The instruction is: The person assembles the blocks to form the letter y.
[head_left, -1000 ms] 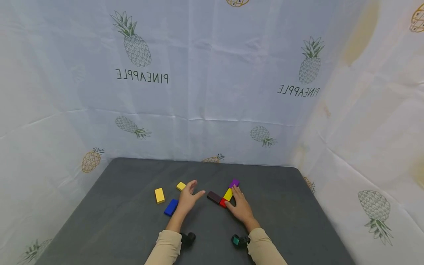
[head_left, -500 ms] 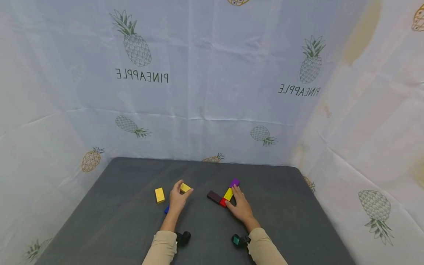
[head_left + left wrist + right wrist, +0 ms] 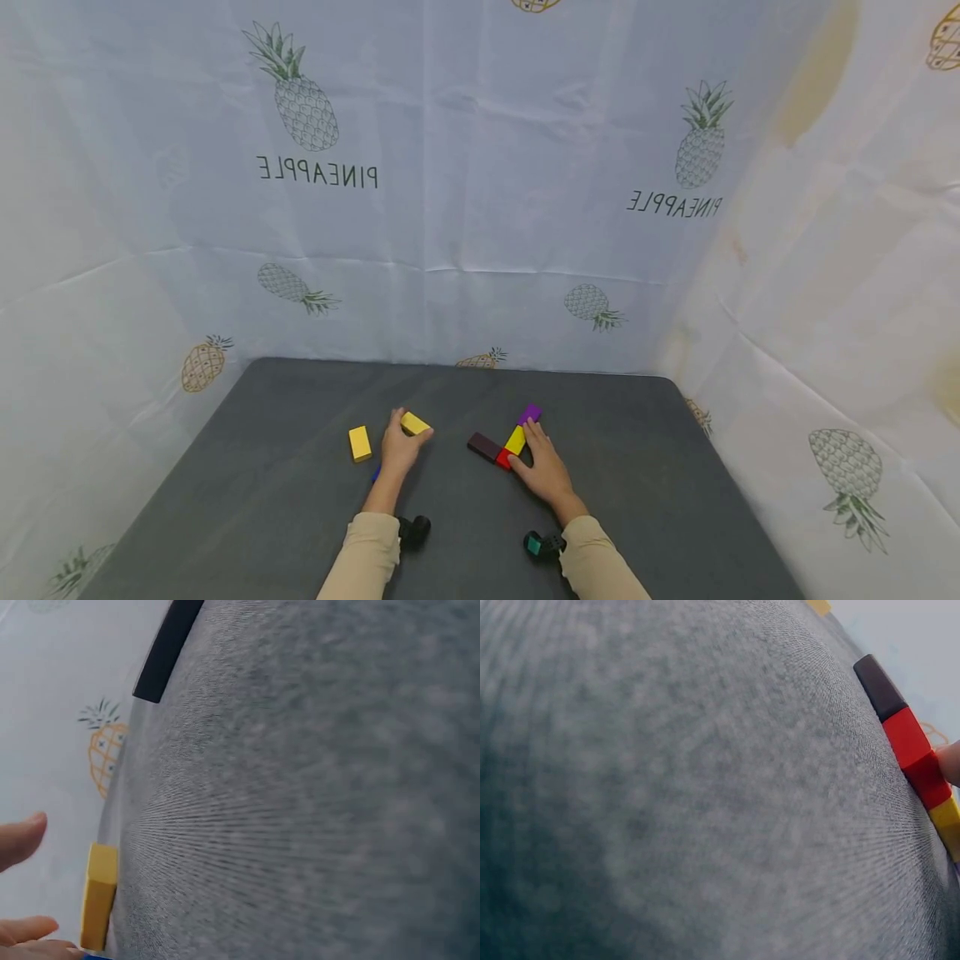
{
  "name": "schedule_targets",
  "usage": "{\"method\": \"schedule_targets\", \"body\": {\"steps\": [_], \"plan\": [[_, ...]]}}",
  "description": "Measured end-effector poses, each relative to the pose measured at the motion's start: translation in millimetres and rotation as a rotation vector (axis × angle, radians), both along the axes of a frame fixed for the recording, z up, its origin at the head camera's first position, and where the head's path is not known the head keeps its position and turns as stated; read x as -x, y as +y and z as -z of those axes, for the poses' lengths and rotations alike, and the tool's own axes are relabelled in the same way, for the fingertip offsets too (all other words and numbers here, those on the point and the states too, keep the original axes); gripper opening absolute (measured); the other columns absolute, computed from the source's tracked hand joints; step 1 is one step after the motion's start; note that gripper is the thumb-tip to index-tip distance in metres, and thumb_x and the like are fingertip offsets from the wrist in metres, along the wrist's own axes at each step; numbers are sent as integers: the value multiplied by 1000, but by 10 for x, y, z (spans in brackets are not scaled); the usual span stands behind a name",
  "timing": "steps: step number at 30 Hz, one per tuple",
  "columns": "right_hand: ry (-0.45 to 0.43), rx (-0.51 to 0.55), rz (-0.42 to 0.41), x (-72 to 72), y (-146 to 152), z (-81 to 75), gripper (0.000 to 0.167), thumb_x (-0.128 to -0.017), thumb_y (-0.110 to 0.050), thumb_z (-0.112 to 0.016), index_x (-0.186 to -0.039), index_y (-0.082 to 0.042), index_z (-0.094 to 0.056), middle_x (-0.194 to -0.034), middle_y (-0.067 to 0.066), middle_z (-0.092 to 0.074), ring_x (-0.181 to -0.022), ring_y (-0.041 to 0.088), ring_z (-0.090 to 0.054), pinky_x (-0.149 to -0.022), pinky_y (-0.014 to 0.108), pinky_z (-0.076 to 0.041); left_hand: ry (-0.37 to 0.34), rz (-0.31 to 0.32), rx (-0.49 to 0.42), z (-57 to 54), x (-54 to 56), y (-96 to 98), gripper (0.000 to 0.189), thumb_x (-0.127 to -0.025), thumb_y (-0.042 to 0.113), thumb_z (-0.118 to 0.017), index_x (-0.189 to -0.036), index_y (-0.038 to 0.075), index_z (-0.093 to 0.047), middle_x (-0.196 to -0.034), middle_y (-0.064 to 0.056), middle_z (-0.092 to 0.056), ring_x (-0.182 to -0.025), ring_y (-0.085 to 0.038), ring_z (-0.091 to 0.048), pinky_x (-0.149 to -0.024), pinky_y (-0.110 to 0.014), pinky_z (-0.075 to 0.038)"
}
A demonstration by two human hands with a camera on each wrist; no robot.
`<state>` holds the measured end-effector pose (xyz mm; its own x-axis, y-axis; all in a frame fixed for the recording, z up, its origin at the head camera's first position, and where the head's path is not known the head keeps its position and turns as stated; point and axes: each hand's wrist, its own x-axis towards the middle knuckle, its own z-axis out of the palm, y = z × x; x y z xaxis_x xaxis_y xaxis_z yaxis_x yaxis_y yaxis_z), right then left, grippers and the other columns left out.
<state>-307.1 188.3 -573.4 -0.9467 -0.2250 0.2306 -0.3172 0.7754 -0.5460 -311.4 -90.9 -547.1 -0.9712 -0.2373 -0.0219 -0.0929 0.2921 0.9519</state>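
The head view is showing the left hand [image 3: 399,450] sitting farther toward nine o'clock than a second ago, and its thumb and fingers are now framing the loose yellow block [image 3: 415,423], which is lying at that hand's one o'clock on the dark table [image 3: 465,504]. The fingers are staying fairly straight; in the left wrist view a gap is showing between thumb and block, so the hand is seemingly not gripping it. Whether a fingertip is touching it, one cannot tell. The blue block [image 3: 377,473], more exposed a second ago, is now mostly hiding behind the hand and wrist, a sliver peeking out at seven o'clock. The second yellow block [image 3: 360,443] is resting untouched at nine o'clock.

The right hand [image 3: 546,468] is keeping its place, fingers extended rather than curling: the thumb is touching the red block [image 3: 503,459] and the fingers are lying beside the joined yellow block [image 3: 514,439]. From the red corner, the dark brown block [image 3: 484,447] is stretching toward ten o'clock, while the joined yellow and the purple block [image 3: 530,413] are running toward one o'clock.

This shift is apparently turning the work to the loose yellow block, while the right hand is probably steadying the unchanged row.
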Motion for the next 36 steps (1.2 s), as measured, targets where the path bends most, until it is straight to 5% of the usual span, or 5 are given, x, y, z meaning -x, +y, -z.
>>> {"method": "schedule_targets", "body": {"steps": [13, 24, 36], "plan": [[-9, -8, 0, 1, -15, 9, 75, -90, -45, -57, -145, 0, -35, -154, 15, -30, -142, 34, -26, -113, 53, -24, -80, -27, 103, -53, 64, 10, 72, -85, 4, -66, -144, -11, -26, -151, -32, -17, -136, -49, -24, -109, -56, -29], [-10, -12, -2, 2, -14, 17, 75, -90, -45, -57, -145, 1, -35, -154, 15, -29, -142, 35, -25, -114, 53, -23, 21, -94, 261, 14, 89, 76, 66, -75, -5, -74, -131, -17, -42, -124, -35, -49, -116, -50, -48, -98, -55, -42], [-7, -12, 4, 10, 3, 23, 76, -90, -46, -57, -145, 0, -35, -154, 15, -29, -143, 34, -25, -114, 53, -23, 46, -112, 175, 20, 50, 106, 58, -84, 7, -70, -132, -13, -44, -125, -33, -49, -116, -48, -48, -96, -54, -43]]}}
